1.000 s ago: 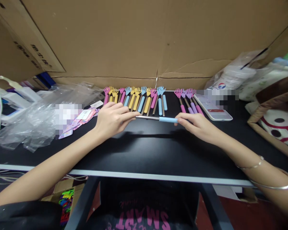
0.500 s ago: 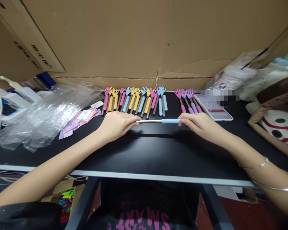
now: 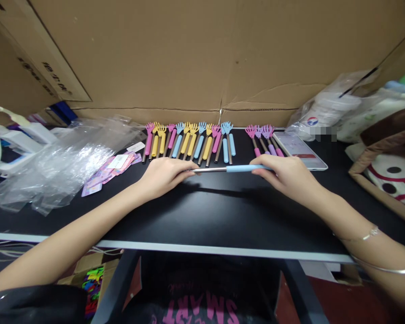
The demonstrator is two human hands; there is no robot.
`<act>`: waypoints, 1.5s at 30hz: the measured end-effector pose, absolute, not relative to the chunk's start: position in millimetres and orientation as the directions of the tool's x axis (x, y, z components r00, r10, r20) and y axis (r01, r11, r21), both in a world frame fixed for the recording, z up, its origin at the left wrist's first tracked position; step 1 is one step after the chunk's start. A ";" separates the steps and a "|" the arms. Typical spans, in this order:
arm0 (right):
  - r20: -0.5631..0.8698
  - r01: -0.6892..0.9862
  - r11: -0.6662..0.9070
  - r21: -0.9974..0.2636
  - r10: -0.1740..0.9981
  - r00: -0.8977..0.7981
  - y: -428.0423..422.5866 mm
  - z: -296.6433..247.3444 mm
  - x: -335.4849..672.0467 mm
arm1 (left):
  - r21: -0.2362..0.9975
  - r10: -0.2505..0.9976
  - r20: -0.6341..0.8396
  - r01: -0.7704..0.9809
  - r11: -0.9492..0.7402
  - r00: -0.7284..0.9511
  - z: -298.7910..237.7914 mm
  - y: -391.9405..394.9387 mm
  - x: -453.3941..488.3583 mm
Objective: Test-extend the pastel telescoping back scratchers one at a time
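Level above the desk's middle, both hands hold a back scratcher [image 3: 245,168] with a thin metal rod and a light-blue handle sleeve. My left hand [image 3: 162,176] is closed in a pinch at the rod's left end, and whatever tip is there is hidden by the fingers. The blue sleeve lies between the thumb and fingers of my right hand [image 3: 286,174]. Behind the hands lies a row of back scratchers [image 3: 189,141] with pink, yellow and blue hand-shaped heads. A smaller group of pink and purple back scratchers [image 3: 266,132] rests behind my right hand.
Clear plastic bags [image 3: 54,162] and colourful cards [image 3: 110,173] cover the desk's left side. A phone [image 3: 303,153] lies at the right, near a bagged cup [image 3: 334,108] and a brown bag [image 3: 384,135]. Cardboard [image 3: 189,58] walls the back of the black desk [image 3: 202,220].
My right hand has shifted slightly right along the blue sleeve, and more of the sleeve shows. The sleeve end sits a little higher. My left hand has barely moved.
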State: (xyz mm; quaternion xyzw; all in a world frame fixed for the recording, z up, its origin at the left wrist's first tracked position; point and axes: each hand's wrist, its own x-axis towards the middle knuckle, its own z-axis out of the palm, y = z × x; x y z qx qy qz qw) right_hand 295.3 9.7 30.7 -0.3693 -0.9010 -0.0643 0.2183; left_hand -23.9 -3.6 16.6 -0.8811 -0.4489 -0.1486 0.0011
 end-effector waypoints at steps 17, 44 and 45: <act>0.539 0.669 0.742 -0.043 0.581 -0.610 7.8 36.5 297.1 | 0.219 0.880 0.246 0.862 -0.458 0.405 24.1 8.0 -36.9; 0.519 0.716 0.658 -0.234 0.707 -0.480 15.7 39.6 304.6 | 0.320 0.902 0.196 0.845 -0.429 0.384 23.8 8.9 -42.3; 0.504 0.713 0.649 -0.265 0.723 -0.472 15.7 40.4 303.8 | 0.297 0.901 0.212 0.854 -0.428 0.378 23.6 8.6 -42.3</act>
